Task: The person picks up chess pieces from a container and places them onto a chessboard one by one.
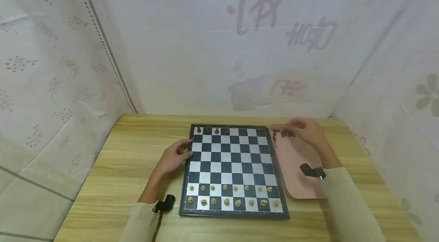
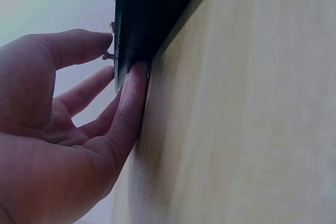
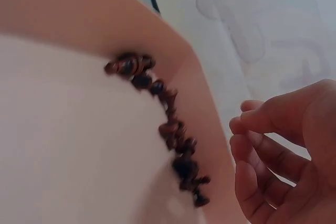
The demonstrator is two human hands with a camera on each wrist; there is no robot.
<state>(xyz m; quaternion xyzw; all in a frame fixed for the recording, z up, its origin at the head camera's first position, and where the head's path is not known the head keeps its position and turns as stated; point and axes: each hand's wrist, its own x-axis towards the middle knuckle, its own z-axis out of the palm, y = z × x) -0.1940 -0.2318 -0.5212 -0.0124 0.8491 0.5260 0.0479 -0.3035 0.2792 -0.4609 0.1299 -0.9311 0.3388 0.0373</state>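
A black-and-white chessboard point(image 1: 220, 156) lies on the table. My left hand point(image 1: 174, 156) touches its left edge, thumb and fingers apart; in the left wrist view the fingers point(image 2: 131, 95) rest against the dark side of the board. Several dark chess pieces point(image 1: 217, 130) stand at the left of the far row, and pale chess pieces point(image 1: 226, 201) fill the two near rows. My right hand point(image 1: 306, 130) is over the far end of a pink tray point(image 1: 298, 173), its fingers loosely bent. Nothing shows between thumb and fingertips. Dark chess pieces point(image 3: 170, 129) lie along the tray's walls.
The wooden table point(image 1: 137, 139) extends beyond board and tray on both sides. Patterned white cloth point(image 1: 205, 44) hangs behind it and at both sides. The tray's raised rim stands close along the board's right edge.
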